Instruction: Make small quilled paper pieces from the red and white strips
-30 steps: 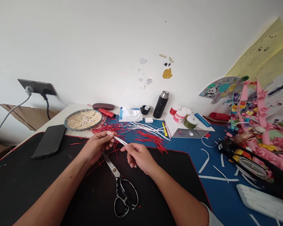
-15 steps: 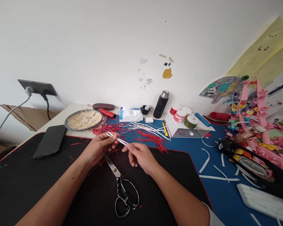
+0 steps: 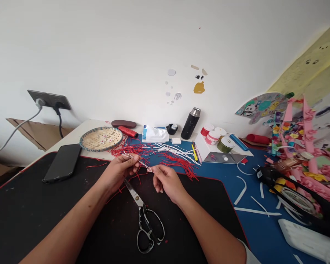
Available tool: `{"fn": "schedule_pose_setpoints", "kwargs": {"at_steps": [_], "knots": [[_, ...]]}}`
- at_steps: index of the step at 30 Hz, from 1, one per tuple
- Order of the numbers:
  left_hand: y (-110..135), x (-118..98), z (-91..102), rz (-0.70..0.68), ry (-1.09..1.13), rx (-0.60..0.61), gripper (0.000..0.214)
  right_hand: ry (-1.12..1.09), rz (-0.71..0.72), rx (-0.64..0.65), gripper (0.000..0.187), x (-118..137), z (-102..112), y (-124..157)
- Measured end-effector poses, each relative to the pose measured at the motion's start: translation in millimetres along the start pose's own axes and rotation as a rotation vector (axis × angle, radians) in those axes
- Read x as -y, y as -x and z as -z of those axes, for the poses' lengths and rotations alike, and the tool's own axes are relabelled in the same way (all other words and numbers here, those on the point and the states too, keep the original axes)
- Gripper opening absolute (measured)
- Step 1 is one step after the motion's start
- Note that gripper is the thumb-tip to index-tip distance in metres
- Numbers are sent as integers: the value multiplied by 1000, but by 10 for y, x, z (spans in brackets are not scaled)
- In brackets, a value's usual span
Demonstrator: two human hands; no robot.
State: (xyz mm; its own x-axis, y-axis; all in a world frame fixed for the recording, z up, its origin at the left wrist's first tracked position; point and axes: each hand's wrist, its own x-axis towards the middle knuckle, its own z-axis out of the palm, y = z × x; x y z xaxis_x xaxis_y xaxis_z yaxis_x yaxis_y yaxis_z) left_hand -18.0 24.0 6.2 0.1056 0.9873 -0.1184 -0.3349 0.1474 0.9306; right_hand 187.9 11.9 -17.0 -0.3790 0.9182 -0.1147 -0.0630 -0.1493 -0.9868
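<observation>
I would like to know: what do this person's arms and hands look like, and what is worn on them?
Both the left hand and right hand are bare, with no gloves, rings or watch visible. A light grey sleeve shows near the right elbow; no sleeve shows on the left arm.

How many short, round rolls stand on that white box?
4: a red roll back left, a pink roll in front of it, a pale roll back right, and a green roll front right. Others could be hidden behind them.
</observation>
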Motion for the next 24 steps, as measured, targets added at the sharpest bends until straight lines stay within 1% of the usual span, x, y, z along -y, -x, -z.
{"fn": "schedule_pose_setpoints", "kwargs": {"at_steps": [3,9,13,19,24], "knots": [[6,7,-8,13,-10,11,40,9,0,1,56,3,-4,0],[17,63,-13,59,-100,89,37,22,-13,2,54,-6,-15,2],[13,91,-13,55,-71,71,38,42,11,12,49,-22,-28,8],[6,95,-30,40,-67,52,41,67,8,23,46,-17,-42,16],[27,81,-65,46,-179,136,38,129,-9,29,43,-12,-51,26]]}}
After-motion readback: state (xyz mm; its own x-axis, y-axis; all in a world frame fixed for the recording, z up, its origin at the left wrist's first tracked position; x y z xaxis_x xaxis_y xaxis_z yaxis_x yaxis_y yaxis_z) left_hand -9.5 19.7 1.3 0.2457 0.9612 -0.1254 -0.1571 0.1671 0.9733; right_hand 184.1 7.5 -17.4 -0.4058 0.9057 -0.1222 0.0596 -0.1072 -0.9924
